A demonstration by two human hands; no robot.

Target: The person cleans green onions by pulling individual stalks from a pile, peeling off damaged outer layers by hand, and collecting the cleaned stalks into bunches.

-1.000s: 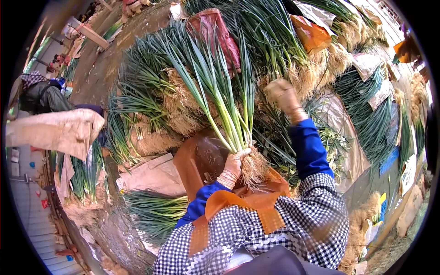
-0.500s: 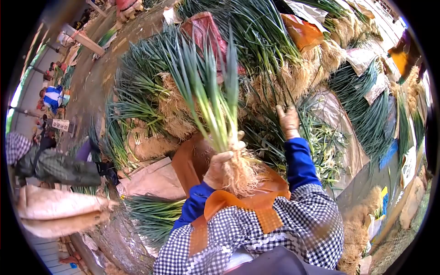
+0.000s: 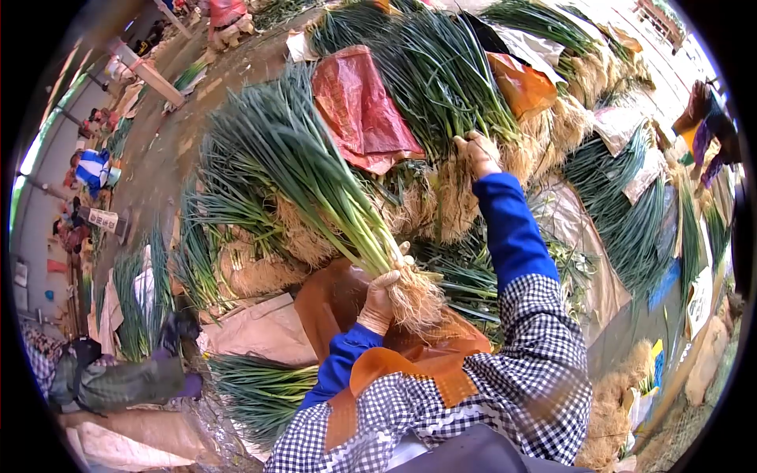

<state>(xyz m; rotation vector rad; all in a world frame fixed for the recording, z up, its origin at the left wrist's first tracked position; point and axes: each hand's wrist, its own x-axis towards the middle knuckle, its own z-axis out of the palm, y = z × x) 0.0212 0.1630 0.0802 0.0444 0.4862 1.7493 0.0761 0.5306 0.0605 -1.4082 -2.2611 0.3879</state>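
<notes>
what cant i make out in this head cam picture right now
All in the head view:
- Left hand: part of its grip, hidden behind the bunch of green onions.
- Right hand: whether it grips any stalks, too small among the pile.
- Other person: partly cut off by the dark lens rim.
- Sign: writing too small.

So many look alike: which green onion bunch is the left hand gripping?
The green onion bunch with roots before the orange apron; others lie around it.
</notes>
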